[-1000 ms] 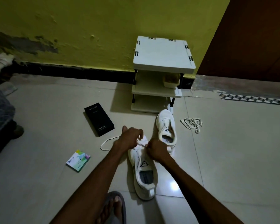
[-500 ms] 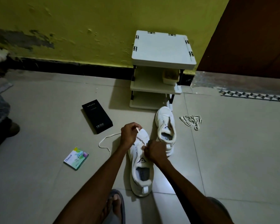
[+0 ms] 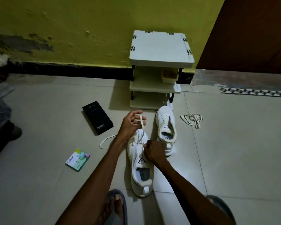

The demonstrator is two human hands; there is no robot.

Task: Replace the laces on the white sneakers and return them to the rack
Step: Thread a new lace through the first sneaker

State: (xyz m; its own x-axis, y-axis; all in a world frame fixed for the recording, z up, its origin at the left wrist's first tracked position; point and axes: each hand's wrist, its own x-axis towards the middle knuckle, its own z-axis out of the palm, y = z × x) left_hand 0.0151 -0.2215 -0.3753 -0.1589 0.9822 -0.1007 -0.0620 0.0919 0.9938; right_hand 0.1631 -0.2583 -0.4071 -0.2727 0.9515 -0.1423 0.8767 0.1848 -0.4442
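Note:
Two white sneakers lie on the tiled floor in front of me. The near sneaker points away from me, and a white lace rises from its eyelets. My left hand is lifted above the toe and holds that lace between its fingers. My right hand is curled over the eyelets and pinches the lace there. The lace's other end trails on the floor to the left. The second sneaker lies just right, unlaced. A white three-tier rack stands against the wall behind.
A loose bundle of laces lies right of the second sneaker. A black phone box and a small colourful packet lie to the left. A tan container sits on the rack's middle shelf. My sandalled feet are at the bottom edge.
My left hand has risen up and away from the toe, drawing the lace taut through the eyelets. My right hand stays on the eyelets.

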